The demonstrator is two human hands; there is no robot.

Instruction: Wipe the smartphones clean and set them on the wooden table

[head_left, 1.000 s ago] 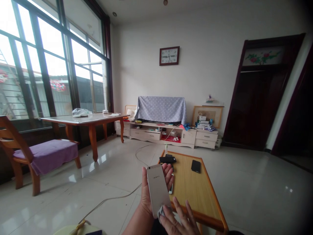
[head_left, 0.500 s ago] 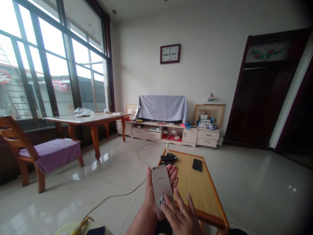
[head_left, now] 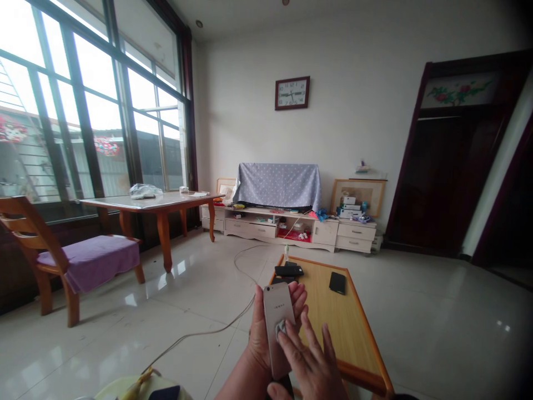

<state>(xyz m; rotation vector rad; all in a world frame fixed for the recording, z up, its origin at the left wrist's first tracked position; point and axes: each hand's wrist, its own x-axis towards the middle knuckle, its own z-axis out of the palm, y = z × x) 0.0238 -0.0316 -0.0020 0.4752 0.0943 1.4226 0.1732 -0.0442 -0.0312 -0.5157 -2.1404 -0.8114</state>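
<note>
A gold-coloured smartphone (head_left: 280, 303) lies back side up in my left hand (head_left: 258, 333), whose thumb and fingers wrap its long edges. The camera end points away from me. My right hand (head_left: 310, 358) presses a small grey wad of cloth (head_left: 280, 329) against the phone's back with its fingertips; the other fingers are spread. Past the phone, several dark phones (head_left: 288, 270) lie together at the far left corner of the low wooden table (head_left: 339, 316). Another black phone (head_left: 337, 283) lies by itself near that table's right side.
A small bottle (head_left: 286, 253) stands at the table's far corner. A cable (head_left: 208, 331) runs across the floor at left. At the bottom left is a pale round surface (head_left: 120, 386) with a dark flat object on it. A chair (head_left: 70, 289) stands farther left.
The grey cloth and my right fingertips have slid a little up the phone's back, toward the camera end. My right thumb now shows near the phone's lower end. The view has shifted slightly.
</note>
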